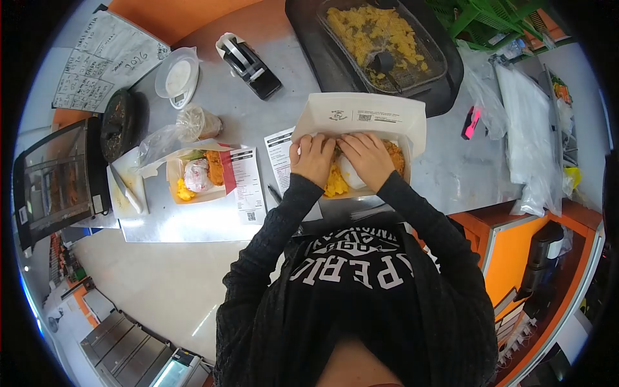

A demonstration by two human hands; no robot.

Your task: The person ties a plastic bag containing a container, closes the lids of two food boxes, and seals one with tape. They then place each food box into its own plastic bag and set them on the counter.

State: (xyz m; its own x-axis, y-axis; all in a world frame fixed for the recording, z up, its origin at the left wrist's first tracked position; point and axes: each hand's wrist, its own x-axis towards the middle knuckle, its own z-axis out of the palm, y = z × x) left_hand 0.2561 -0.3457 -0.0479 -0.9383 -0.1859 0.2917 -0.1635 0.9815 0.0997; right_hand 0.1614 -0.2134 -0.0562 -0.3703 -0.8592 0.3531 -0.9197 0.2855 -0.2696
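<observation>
On the grey metal table (454, 174), directly before the person, stands an open white cardboard box (393, 113), its lid raised at the far side. Both hands are over it. The left hand (314, 156) is at its left part, fingers bent and close together; the right hand (366, 155) is just beside it, fingers likewise close together and angled inward. The fingertips are partly hidden, so I cannot tell whether either hand grips anything. Below and between the hands show a rounded white mound (352, 176) and a crumbly yellow heap (335, 184); an orange-brown fried piece (395, 158) lies at the box's right side. To the left, a second open cardboard box (171, 178) holds similar food, with a white printed paper slip (249, 184) beside it. A slim black pen (275, 193) lies near the left sleeve.
</observation>
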